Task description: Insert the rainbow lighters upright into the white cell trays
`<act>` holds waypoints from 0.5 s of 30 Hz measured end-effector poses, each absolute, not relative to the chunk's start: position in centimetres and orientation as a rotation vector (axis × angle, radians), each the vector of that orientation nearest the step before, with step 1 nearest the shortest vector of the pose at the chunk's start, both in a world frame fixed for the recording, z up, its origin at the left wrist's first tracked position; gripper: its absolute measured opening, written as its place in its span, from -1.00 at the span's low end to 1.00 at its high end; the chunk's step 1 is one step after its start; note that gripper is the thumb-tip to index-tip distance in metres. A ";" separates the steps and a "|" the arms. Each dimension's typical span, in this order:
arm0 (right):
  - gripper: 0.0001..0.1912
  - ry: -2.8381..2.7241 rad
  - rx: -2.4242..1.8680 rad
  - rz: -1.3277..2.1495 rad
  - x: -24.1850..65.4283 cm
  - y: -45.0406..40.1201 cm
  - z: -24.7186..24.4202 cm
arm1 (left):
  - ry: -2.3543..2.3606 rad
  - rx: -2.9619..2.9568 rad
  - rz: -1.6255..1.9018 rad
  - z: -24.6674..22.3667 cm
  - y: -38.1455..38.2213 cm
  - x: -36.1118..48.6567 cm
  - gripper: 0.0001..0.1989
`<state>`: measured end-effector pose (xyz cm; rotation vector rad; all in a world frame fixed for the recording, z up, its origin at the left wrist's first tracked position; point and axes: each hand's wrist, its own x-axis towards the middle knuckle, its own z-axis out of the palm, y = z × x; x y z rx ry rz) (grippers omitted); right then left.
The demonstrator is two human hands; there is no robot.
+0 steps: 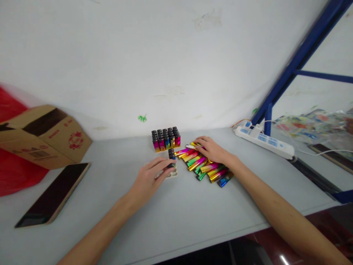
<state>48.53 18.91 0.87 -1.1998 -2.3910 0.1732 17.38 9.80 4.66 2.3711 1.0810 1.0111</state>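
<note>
On the grey table (193, 217), the left hand (149, 177) pinches a black-topped lighter (171, 165) at the pale tray (173, 173); right of the tray, the right hand (211, 150) curls its fingers over piled lighters (197, 162), pinching or not I cannot tell. Behind the tray, upright lighters (166, 140) stand near the white wall (165, 70); far left lies a tablet (53, 195), far right a power strip (266, 142).

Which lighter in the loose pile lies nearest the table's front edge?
The blue lighter, at the front right corner of the pile; the other lighters there lie farther back.
</note>
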 end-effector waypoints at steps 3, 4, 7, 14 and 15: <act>-0.60 -2.400 -1.209 0.170 48.5 18.9 0.9 | 1.057 2.391 1.057 4.5 9.8 17.4 -0.76; -0.60 -2.403 -1.209 0.168 48.5 18.9 0.9 | 1.056 2.400 1.057 4.5 9.8 17.5 -0.76; -0.61 -2.401 -1.211 0.163 48.4 18.9 0.9 | 1.054 2.434 1.028 4.3 10.0 17.6 -0.75; -0.61 -2.403 -1.215 0.185 48.3 18.8 1.1 | 1.070 2.546 1.041 3.8 10.1 17.9 -0.69; -0.61 -2.400 -1.218 0.187 48.3 18.8 1.1 | 1.069 2.560 1.050 3.7 10.2 17.9 -0.68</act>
